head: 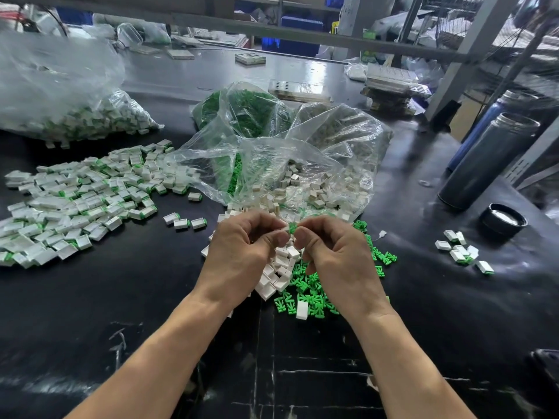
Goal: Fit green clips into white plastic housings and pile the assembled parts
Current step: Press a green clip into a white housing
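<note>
1. Both hands meet above the near middle of the black table (423,313), fingertips almost touching.
2. The left hand (242,249) curls its fingers and thumb round something small; what it holds is mostly hidden, though a bit of white shows at its fingertips.
3. The right hand (335,252) pinches a green clip (292,228) between thumb and forefinger, right against the left hand's fingertips.
4. Under and just beyond the hands lies a heap of loose white housings (281,267), with loose green clips (311,294) spread to its right and near side.
5. A clear bag (272,164) lies open just beyond the hands, holding more white housings on its right and green clips on its left.
6. On the left of the table spreads the pile of assembled parts (81,201), white with green ends; three lie apart between that pile and the hands.
7. A second bag of assembled parts (60,95) sits at the far left.
8. A small cluster of parts (462,249) lies to the right, near a black lid (503,220) and a dark flask (490,161).
</note>
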The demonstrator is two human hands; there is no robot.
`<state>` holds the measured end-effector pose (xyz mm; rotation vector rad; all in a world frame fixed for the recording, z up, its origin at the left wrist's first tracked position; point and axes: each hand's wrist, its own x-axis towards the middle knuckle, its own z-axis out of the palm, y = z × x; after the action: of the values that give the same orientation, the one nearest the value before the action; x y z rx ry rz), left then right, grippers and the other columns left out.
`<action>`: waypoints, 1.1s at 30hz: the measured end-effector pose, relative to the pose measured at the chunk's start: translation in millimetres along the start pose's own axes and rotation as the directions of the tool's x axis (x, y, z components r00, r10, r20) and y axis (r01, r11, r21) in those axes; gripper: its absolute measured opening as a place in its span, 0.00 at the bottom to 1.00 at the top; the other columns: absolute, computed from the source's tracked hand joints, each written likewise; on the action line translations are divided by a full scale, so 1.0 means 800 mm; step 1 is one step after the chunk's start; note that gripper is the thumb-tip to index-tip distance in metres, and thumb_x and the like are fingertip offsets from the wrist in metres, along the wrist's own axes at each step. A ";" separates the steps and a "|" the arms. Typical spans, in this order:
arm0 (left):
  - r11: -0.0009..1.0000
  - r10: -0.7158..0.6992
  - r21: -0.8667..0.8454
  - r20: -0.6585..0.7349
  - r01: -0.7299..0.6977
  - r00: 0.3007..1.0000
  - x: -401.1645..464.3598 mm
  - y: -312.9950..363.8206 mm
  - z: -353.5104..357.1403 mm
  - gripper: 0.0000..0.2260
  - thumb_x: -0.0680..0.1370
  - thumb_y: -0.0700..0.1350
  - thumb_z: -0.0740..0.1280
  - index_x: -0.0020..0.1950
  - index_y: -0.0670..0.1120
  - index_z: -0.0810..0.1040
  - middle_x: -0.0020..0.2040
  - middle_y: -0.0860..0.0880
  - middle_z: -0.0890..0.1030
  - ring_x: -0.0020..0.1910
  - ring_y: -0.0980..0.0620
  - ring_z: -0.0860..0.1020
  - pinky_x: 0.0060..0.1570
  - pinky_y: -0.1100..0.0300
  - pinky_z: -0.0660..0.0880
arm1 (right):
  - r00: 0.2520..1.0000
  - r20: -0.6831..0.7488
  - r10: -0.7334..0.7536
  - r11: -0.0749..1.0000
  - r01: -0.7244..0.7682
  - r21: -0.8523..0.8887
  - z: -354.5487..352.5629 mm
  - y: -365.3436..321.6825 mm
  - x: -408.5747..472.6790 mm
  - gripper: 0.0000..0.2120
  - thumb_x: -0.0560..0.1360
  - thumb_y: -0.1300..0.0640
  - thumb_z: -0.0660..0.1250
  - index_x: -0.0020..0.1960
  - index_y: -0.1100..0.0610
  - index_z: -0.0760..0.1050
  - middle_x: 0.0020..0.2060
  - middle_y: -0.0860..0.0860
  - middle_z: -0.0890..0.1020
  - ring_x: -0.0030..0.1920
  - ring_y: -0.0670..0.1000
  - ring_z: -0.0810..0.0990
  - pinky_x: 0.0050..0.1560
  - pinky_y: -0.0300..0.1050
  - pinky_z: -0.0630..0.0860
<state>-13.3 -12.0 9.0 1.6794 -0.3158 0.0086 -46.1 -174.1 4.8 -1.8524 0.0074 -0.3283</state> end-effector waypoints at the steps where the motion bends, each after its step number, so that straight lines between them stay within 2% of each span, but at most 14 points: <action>1: 1.000 -0.002 -0.008 -0.008 0.002 1.000 0.000 0.000 0.001 0.04 0.77 0.36 0.73 0.46 0.45 0.84 0.38 0.49 0.85 0.33 0.55 0.78 0.37 0.59 0.79 | 1.000 0.000 0.004 1.000 -0.004 -0.002 0.002 0.000 0.000 0.05 0.80 0.56 0.72 0.46 0.48 0.82 0.36 0.45 0.83 0.34 0.44 0.79 0.38 0.49 0.80; 4: 0.999 -0.008 -0.037 -0.043 0.006 0.999 -0.001 -0.001 0.006 0.05 0.77 0.34 0.73 0.45 0.44 0.84 0.36 0.49 0.84 0.31 0.54 0.77 0.34 0.59 0.78 | 1.000 -0.024 0.008 1.000 -0.008 -0.009 0.007 -0.001 -0.002 0.05 0.80 0.57 0.71 0.46 0.49 0.81 0.35 0.46 0.83 0.34 0.48 0.80 0.40 0.56 0.82; 8: 0.998 -0.011 -0.070 -0.082 0.005 0.997 -0.003 -0.001 0.011 0.09 0.77 0.33 0.72 0.42 0.46 0.84 0.35 0.50 0.84 0.30 0.55 0.77 0.32 0.63 0.77 | 0.999 -0.051 -0.001 1.000 0.003 0.030 0.011 -0.004 -0.004 0.06 0.80 0.59 0.71 0.46 0.50 0.82 0.37 0.48 0.84 0.35 0.48 0.82 0.38 0.53 0.84; 13: 0.994 -0.032 -0.108 -0.104 0.021 0.994 -0.004 0.000 0.015 0.11 0.77 0.32 0.72 0.41 0.48 0.83 0.34 0.49 0.84 0.29 0.56 0.77 0.31 0.65 0.76 | 0.998 -0.065 0.010 0.999 -0.006 0.051 0.013 -0.005 -0.005 0.08 0.80 0.61 0.71 0.45 0.50 0.81 0.38 0.49 0.84 0.36 0.49 0.82 0.39 0.57 0.84; 17: 0.994 -0.038 -0.110 -0.085 0.028 0.996 -0.004 0.001 0.015 0.10 0.77 0.33 0.72 0.41 0.47 0.83 0.34 0.49 0.84 0.29 0.56 0.76 0.31 0.65 0.76 | 0.997 -0.079 0.012 0.999 -0.008 0.048 0.013 -0.001 -0.006 0.08 0.81 0.60 0.71 0.45 0.50 0.81 0.38 0.50 0.84 0.36 0.50 0.82 0.37 0.53 0.84; 19: 0.995 -0.036 -0.098 -0.079 0.028 0.996 -0.003 0.001 0.013 0.09 0.77 0.34 0.72 0.43 0.47 0.84 0.36 0.49 0.85 0.30 0.57 0.77 0.33 0.65 0.76 | 0.996 -0.082 0.019 0.999 -0.016 0.045 0.013 0.000 -0.004 0.07 0.81 0.60 0.70 0.46 0.50 0.81 0.37 0.50 0.84 0.34 0.49 0.82 0.37 0.52 0.84; 22: 0.998 0.001 -0.058 -0.051 -0.004 0.999 -0.001 0.001 0.010 0.10 0.78 0.35 0.72 0.52 0.49 0.84 0.41 0.50 0.85 0.35 0.57 0.79 0.39 0.60 0.79 | 0.994 -0.076 0.083 0.991 -0.075 0.110 0.010 0.001 -0.001 0.06 0.81 0.58 0.70 0.46 0.53 0.81 0.33 0.49 0.82 0.31 0.48 0.80 0.35 0.53 0.82; 25: 0.997 0.060 0.039 -0.005 -0.060 0.998 0.000 -0.001 0.006 0.15 0.77 0.35 0.73 0.56 0.55 0.83 0.44 0.50 0.84 0.39 0.56 0.80 0.44 0.56 0.80 | 0.989 -0.052 0.141 0.967 -0.126 0.221 0.006 0.002 0.000 0.07 0.82 0.58 0.69 0.45 0.58 0.80 0.33 0.51 0.81 0.32 0.48 0.78 0.33 0.44 0.79; 28: 0.995 0.082 0.063 -0.014 -0.081 0.997 0.001 -0.004 0.003 0.13 0.78 0.35 0.73 0.53 0.53 0.84 0.43 0.53 0.85 0.40 0.58 0.81 0.43 0.61 0.77 | 0.990 -0.032 0.141 0.961 -0.129 0.245 0.007 0.002 -0.001 0.08 0.82 0.56 0.69 0.46 0.59 0.81 0.34 0.52 0.82 0.32 0.49 0.78 0.33 0.45 0.79; 30: 0.995 0.077 0.061 -0.028 -0.075 0.997 0.002 -0.006 0.001 0.09 0.78 0.38 0.73 0.53 0.52 0.84 0.43 0.54 0.86 0.40 0.57 0.81 0.43 0.61 0.77 | 0.992 -0.035 0.125 0.960 -0.112 0.258 0.008 0.002 -0.001 0.05 0.82 0.57 0.69 0.48 0.57 0.81 0.35 0.52 0.83 0.33 0.49 0.79 0.34 0.46 0.80; 32: 0.996 0.076 0.047 -0.035 -0.074 0.997 0.004 -0.006 0.000 0.07 0.78 0.39 0.73 0.53 0.51 0.84 0.42 0.53 0.86 0.37 0.57 0.81 0.39 0.61 0.78 | 0.996 -0.035 0.085 0.961 -0.073 0.268 0.010 0.001 -0.001 0.03 0.81 0.60 0.70 0.52 0.54 0.82 0.37 0.50 0.84 0.35 0.49 0.80 0.36 0.46 0.81; 33: 0.997 0.077 0.032 -0.032 -0.076 0.997 0.004 -0.006 0.000 0.06 0.78 0.40 0.73 0.52 0.50 0.84 0.41 0.52 0.85 0.35 0.56 0.80 0.37 0.60 0.78 | 0.997 -0.037 0.062 0.964 -0.050 0.262 0.011 0.001 -0.001 0.05 0.81 0.62 0.70 0.52 0.53 0.82 0.38 0.50 0.84 0.36 0.49 0.81 0.37 0.46 0.81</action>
<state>-9.0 -12.6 5.1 1.6952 -0.3560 0.0989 -44.9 -166.2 1.7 -1.5806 0.0453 -0.3161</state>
